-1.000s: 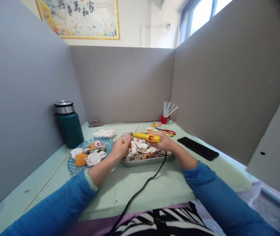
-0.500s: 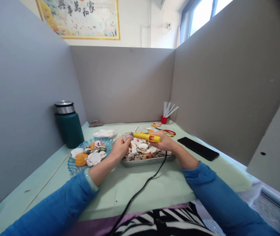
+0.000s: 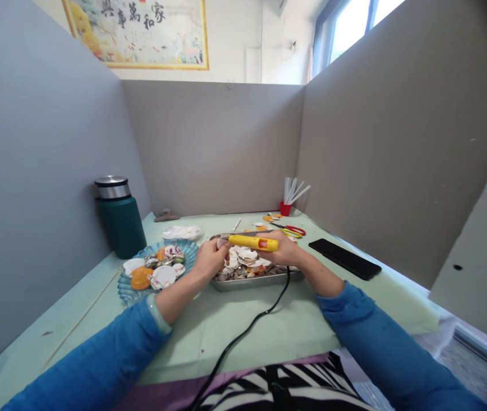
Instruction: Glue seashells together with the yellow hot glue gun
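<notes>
My right hand (image 3: 285,250) is closed round a yellow corded tool (image 3: 253,242), held level over a steel tray (image 3: 255,279) full of shells. Its tip points left at a small pale shell (image 3: 221,243) pinched in the fingers of my left hand (image 3: 209,260). The tool's black cord (image 3: 243,334) runs from the right hand down across the green table cover toward me. Both hands hover over the left half of the tray.
A blue glass plate (image 3: 128,292) of shells lies left of the tray, with a dark green flask (image 3: 119,217) behind it. Red-handled scissors (image 3: 292,230), a red cup of white sticks (image 3: 286,206) and a black phone (image 3: 344,258) sit to the right. Grey partitions enclose the table.
The right hand has lowered the yellow tool slightly and shifted it left toward the shell. The left hand has dipped a little with it.
</notes>
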The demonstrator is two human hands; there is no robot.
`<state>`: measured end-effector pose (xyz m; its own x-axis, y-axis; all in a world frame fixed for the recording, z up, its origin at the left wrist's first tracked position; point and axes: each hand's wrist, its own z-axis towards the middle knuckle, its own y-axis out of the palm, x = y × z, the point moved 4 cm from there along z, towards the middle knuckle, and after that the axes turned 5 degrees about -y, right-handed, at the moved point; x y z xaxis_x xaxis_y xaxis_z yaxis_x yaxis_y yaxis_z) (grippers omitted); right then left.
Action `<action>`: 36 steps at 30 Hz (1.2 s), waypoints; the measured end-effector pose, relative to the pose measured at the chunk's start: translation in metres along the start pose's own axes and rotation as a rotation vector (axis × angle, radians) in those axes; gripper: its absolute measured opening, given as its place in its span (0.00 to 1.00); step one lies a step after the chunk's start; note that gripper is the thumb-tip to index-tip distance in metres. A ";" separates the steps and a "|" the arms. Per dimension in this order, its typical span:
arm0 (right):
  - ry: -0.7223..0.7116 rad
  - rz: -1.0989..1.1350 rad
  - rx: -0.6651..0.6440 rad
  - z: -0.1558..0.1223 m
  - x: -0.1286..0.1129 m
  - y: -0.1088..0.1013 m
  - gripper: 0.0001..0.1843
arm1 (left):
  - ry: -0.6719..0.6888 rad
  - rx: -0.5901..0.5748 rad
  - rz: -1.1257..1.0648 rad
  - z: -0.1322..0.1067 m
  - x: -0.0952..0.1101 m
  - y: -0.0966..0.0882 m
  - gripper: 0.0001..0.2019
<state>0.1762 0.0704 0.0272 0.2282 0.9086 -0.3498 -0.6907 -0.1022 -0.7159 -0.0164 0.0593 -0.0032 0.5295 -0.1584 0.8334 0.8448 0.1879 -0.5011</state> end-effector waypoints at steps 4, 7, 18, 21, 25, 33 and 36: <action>0.004 0.014 0.012 0.000 0.000 0.001 0.07 | 0.036 -0.012 0.002 0.001 0.000 0.001 0.18; 0.014 0.016 0.012 -0.001 -0.001 0.001 0.08 | 0.059 -0.036 0.002 0.001 -0.001 0.002 0.18; 0.015 -0.007 0.021 0.000 0.001 -0.001 0.06 | 0.045 -0.045 -0.051 0.001 -0.001 0.003 0.18; -0.008 -0.009 0.035 0.000 0.000 -0.002 0.05 | 0.033 -0.041 -0.090 0.001 -0.001 0.004 0.18; -0.033 -0.017 0.033 0.001 -0.001 -0.003 0.04 | 0.040 -0.047 -0.128 0.001 0.000 0.004 0.18; 0.027 -0.018 0.084 0.000 0.001 -0.006 0.04 | -0.002 -0.056 -0.160 -0.002 0.004 0.002 0.19; 0.181 0.010 0.183 0.000 0.011 -0.010 0.08 | -0.026 -0.030 -0.234 -0.002 0.004 0.001 0.19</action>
<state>0.1858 0.0812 0.0304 0.3280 0.8192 -0.4704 -0.8027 -0.0208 -0.5960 -0.0133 0.0575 -0.0013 0.3170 -0.1690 0.9332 0.9464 0.1205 -0.2996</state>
